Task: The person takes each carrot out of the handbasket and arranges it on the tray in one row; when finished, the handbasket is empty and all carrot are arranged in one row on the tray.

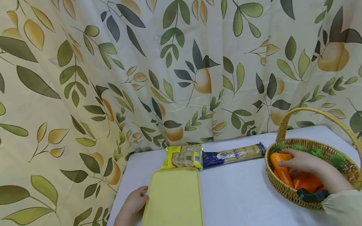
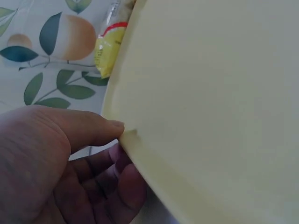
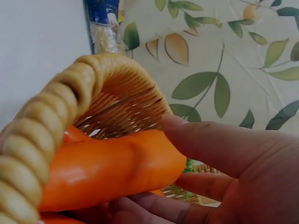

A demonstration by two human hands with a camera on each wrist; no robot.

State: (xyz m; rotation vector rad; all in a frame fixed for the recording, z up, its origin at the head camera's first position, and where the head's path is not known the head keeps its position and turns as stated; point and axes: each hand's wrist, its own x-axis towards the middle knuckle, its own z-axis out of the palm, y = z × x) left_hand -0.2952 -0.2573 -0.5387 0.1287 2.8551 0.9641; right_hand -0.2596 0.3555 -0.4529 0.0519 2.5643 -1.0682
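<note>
At the left, my left hand [image 1: 135, 201] pinches the rim of a pale yellow tray [image 1: 174, 208]. In the left wrist view the thumb [image 2: 96, 128] lies at the rim and the other fingers curl below it. My right hand [image 1: 304, 162] reaches into a wicker basket [image 1: 283, 187] and grips a glossy orange bell pepper [image 3: 117, 165]. The thumb lies against one end of the pepper, with fingers under it. More orange-red produce [image 1: 306, 180] lies beneath that hand, partly hidden.
Behind the tray lies a yellow packet [image 1: 183, 156], with a blue-ended pack of noodles [image 1: 233, 155] beside it. Green leafy pieces [image 1: 336, 160] line the basket's far side, under its tall arched handle [image 1: 349, 132]. A leaf-patterned curtain [image 1: 196, 69] hangs behind the white table [image 1: 236, 200].
</note>
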